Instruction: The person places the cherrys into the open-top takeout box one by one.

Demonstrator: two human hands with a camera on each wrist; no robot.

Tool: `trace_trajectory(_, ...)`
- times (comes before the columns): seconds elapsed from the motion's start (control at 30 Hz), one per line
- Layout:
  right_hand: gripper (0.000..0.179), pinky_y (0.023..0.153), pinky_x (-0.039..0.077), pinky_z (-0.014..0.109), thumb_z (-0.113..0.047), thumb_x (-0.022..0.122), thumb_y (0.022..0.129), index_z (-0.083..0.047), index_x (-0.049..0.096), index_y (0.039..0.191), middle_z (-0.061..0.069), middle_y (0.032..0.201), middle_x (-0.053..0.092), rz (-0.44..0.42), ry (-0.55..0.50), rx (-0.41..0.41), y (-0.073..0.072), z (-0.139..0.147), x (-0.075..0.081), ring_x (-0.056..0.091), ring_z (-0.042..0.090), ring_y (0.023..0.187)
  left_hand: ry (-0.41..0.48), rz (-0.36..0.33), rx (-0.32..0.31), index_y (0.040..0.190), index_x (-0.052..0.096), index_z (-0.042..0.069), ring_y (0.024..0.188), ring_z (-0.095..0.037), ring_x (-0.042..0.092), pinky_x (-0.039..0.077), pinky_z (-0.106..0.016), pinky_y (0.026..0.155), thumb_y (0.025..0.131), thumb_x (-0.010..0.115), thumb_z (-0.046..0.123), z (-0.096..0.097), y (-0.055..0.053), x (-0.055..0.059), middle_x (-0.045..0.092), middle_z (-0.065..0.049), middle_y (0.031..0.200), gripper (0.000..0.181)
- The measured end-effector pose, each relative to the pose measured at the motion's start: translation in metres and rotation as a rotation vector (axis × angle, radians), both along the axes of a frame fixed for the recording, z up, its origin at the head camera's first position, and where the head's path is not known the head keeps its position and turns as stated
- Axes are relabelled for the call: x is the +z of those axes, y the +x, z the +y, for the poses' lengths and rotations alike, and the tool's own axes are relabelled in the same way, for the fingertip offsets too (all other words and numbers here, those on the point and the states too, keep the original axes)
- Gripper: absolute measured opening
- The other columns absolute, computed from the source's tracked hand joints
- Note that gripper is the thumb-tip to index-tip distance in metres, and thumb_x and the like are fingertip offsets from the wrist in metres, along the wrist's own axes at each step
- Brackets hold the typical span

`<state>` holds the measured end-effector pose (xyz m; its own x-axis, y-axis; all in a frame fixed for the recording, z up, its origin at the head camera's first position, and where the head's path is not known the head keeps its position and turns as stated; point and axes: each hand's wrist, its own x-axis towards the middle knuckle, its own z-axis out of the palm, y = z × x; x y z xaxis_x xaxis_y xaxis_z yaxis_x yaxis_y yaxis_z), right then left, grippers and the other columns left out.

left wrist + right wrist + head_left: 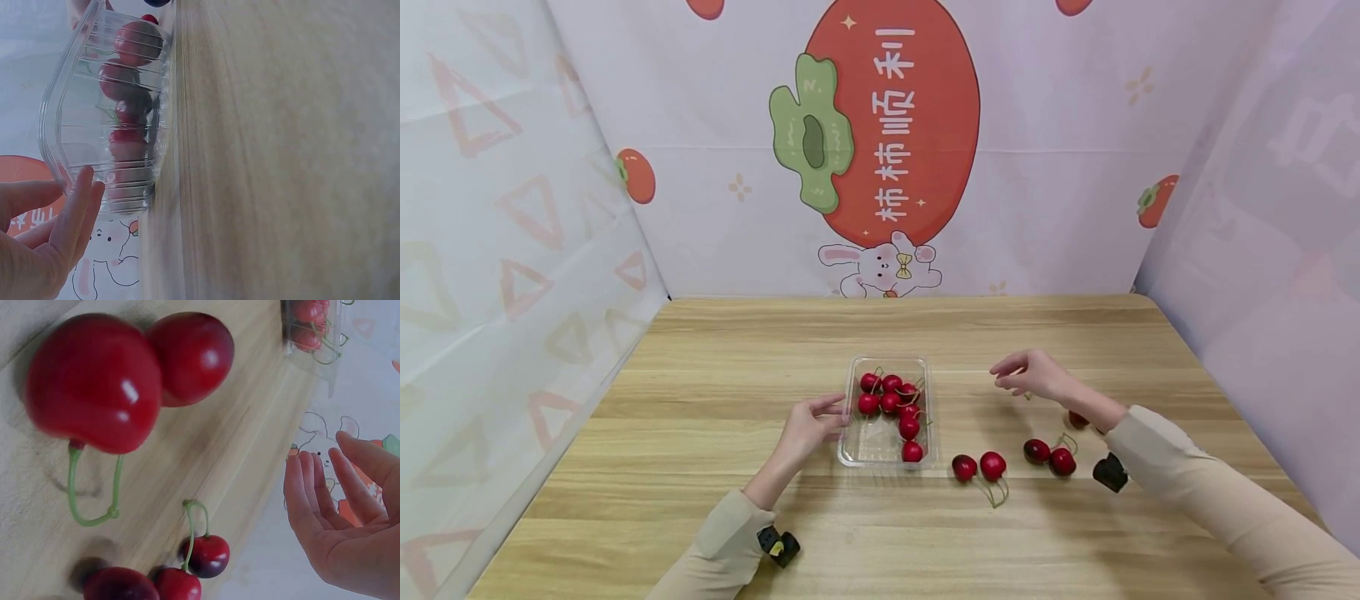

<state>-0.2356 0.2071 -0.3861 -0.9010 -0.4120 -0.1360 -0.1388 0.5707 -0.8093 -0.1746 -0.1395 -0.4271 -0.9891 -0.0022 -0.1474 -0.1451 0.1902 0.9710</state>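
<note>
A clear plastic box (872,454) stands on the table with several red cherries (891,402) inside, mostly along its far and right sides. My left hand (805,429) is at the box's left side, its fairly straight fingers (78,212) touching the rim and outer wall. Right of the box, my right hand (1033,375) hovers above the table, fingers loosely bent and nothing between them. Nearer to me lie a joined cherry pair (992,466) and another pair (1062,462). One more cherry (1077,420) is partly hidden by the right forearm.
The wooden table (737,350) ends at a printed cloth backdrop (1037,225), with cloth walls at both sides. Black wrist cameras sit at the left cuff (778,546) and the right cuff (1110,472). A thin green stem (1027,397) shows beneath the right hand.
</note>
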Motion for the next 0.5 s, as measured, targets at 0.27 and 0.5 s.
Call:
trace_trajectory(0.27, 0.029, 0.067, 0.056, 0.040, -0.006, 0.059, 0.083, 0.013, 0.057, 0.104, 0.020, 0.094, 0.063, 0.029, 0.031, -0.008, -0.001, 0.006, -0.002, 0.059, 0.031, 0.076, 0.009, -0.012, 0.003, 0.114, 0.054, -0.009, 0.076, -0.025, 0.064, 0.057, -0.034, 0.065, 0.076, 0.060, -0.009, -0.001, 0.000, -0.001, 0.061, -0.025, 0.098, 0.039)
trace_trajectory(0.5, 0.028, 0.066, 0.056, 0.041, -0.003, 0.059, 0.081, 0.016, 0.056, 0.103, 0.024, 0.094, 0.061, 0.054, 0.027, 0.000, -0.001, 0.011, -0.003, 0.059, 0.032, 0.073, 0.013, -0.015, 0.013, 0.114, 0.054, -0.009, 0.077, -0.023, 0.064, 0.057, -0.035, 0.066, 0.076, 0.059, -0.010, 0.000, 0.000, 0.000, 0.061, -0.024, 0.098, 0.039)
